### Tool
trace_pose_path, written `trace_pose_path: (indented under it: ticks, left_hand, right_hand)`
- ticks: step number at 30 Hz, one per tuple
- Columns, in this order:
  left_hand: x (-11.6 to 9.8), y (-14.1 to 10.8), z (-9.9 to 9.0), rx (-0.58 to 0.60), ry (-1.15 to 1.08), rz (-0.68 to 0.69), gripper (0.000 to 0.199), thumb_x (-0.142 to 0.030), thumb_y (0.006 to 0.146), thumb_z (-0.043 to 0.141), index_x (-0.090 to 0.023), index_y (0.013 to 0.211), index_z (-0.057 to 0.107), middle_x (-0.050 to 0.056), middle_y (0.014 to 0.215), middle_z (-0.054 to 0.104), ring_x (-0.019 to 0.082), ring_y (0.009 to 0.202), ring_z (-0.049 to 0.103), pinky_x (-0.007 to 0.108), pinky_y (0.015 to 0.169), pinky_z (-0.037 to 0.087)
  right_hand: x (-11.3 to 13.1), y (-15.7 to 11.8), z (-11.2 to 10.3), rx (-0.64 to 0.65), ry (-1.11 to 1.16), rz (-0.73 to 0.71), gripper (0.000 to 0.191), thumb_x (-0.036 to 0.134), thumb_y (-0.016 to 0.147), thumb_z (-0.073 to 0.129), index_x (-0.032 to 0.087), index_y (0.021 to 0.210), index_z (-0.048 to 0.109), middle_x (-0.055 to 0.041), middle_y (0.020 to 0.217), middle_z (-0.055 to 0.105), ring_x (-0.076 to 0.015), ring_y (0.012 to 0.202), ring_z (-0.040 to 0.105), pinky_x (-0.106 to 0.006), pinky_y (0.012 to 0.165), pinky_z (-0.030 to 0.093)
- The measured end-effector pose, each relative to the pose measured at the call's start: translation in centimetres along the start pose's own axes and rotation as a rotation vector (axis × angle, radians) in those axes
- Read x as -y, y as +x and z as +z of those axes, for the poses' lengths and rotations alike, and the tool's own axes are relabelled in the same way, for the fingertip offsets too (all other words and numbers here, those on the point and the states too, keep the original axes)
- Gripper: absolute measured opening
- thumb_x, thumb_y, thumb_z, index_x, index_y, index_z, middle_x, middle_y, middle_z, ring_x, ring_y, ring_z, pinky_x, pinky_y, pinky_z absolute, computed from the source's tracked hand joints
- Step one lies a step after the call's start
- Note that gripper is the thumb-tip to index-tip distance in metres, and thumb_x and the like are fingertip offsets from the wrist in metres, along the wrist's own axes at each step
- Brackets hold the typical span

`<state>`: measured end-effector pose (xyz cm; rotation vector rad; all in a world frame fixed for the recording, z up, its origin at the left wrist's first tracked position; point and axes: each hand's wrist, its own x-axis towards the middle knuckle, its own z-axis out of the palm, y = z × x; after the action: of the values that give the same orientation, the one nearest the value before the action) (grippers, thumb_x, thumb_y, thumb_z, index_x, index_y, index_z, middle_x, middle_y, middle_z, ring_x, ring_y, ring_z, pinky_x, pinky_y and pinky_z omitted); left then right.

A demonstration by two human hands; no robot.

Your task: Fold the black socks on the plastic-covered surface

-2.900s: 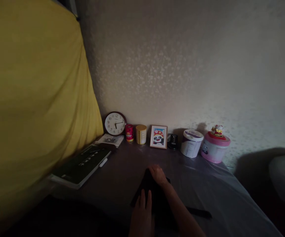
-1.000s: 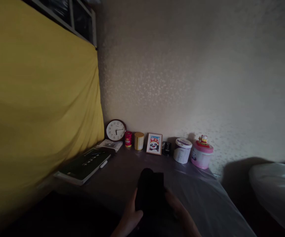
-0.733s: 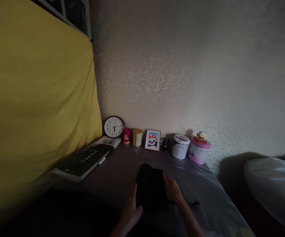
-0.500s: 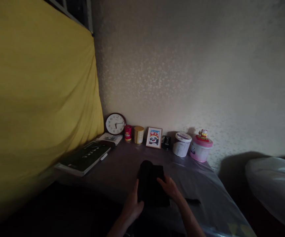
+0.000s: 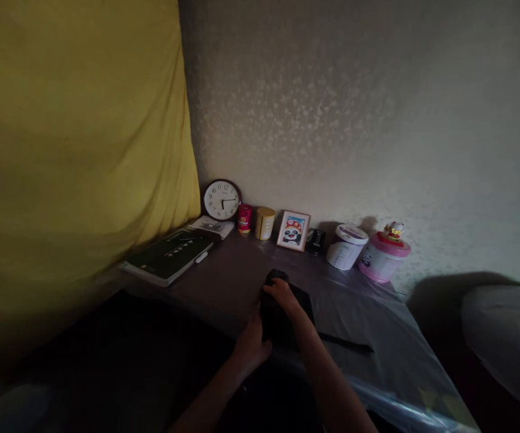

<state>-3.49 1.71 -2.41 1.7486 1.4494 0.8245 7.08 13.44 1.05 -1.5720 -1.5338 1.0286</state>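
A black, soft-looking item (image 5: 280, 328) lies at the near edge of the table, too dark to tell its exact kind. A rounded black part sticks up at its far left, and a black strap (image 5: 348, 343) stretches over the table to its right. My left hand (image 5: 250, 344) grips the item's left side, thumb toward me. My right hand (image 5: 282, 293) reaches across the top, its fingers curled over the rounded far part. The right forearm hides some of the item.
Along the wall stand a clock (image 5: 222, 200), a red can (image 5: 244, 219), a yellow-lidded can (image 5: 265, 224), a panda picture frame (image 5: 293, 231), a white tub (image 5: 346, 248) and a pink-lidded tub (image 5: 383, 258). A dark green book (image 5: 167, 255) lies left, beside a yellow curtain (image 5: 83, 132).
My right hand has moved from the item's right side to its far top left. My left hand keeps its hold on the left side. More of the strap shows, and the view has shifted.
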Motion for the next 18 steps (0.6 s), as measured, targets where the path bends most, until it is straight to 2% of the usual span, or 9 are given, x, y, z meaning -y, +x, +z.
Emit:
trace_pose_path:
  ticks: [4, 9, 11, 14, 18]
  left_hand:
    - [0.3, 0.0, -0.2, -0.029, 0.047, 0.019, 0.082, -0.009, 0.064, 0.049, -0.018, 0.138, 0.014, 0.011, 0.137, 0.037, 0.021, 0.121, 0.042, 0.030, 0.098, 0.036]
    - [0.5, -1.2, -1.1, -0.040, 0.150, 0.024, 0.069, -0.017, 0.069, 0.051, -0.017, 0.132, 0.025, 0.012, 0.131, 0.044, 0.021, 0.115, 0.049, 0.031, 0.092, 0.041]
    - [0.0, -2.1, -1.8, -0.076, 0.208, 0.015, 0.059, -0.024, 0.075, 0.050, -0.014, 0.129, 0.029, 0.015, 0.128, 0.045, 0.024, 0.112, 0.050, 0.035, 0.090, 0.042]
    - [-1.6, -2.9, -2.6, -0.168, 0.303, 0.016, 0.039, -0.028, 0.083, 0.040, -0.012, 0.119, 0.040, 0.016, 0.122, 0.045, 0.028, 0.115, 0.045, 0.044, 0.095, 0.036]
    - [-3.4, -2.3, -2.6, -0.225, 0.556, 0.244, 0.025, -0.024, 0.081, 0.048, -0.019, 0.106, 0.051, 0.009, 0.118, 0.047, 0.025, 0.111, 0.045, 0.042, 0.095, 0.037]
  right_hand:
    - [-0.5, -0.4, 0.4, 0.067, 0.045, 0.054, 0.042, 0.025, 0.070, 0.063, 0.014, 0.110, 0.056, -0.0061, 0.087, 0.067, -0.0175, 0.072, 0.065, -0.024, 0.055, 0.049]
    - [0.4, -1.3, 0.5, 0.164, 0.127, 0.078, 0.027, 0.028, 0.082, 0.050, 0.016, 0.106, 0.052, -0.0022, 0.070, 0.067, -0.0123, 0.058, 0.064, -0.020, 0.049, 0.048]
    - [0.8, -1.5, 0.6, 0.199, 0.159, 0.076, 0.020, 0.025, 0.083, 0.047, 0.016, 0.100, 0.053, -0.0014, 0.068, 0.067, -0.0108, 0.057, 0.063, -0.019, 0.049, 0.046]
    - [1.2, -1.8, 0.6, 0.250, 0.188, 0.057, 0.013, 0.019, 0.081, 0.048, 0.017, 0.093, 0.053, -0.0004, 0.070, 0.067, -0.0090, 0.057, 0.062, -0.017, 0.049, 0.045]
    - [1.4, -2.1, 0.5, 0.290, 0.196, 0.004, 0.012, 0.017, 0.077, 0.050, 0.018, 0.088, 0.055, 0.0000, 0.070, 0.067, -0.0098, 0.059, 0.061, -0.019, 0.052, 0.046]
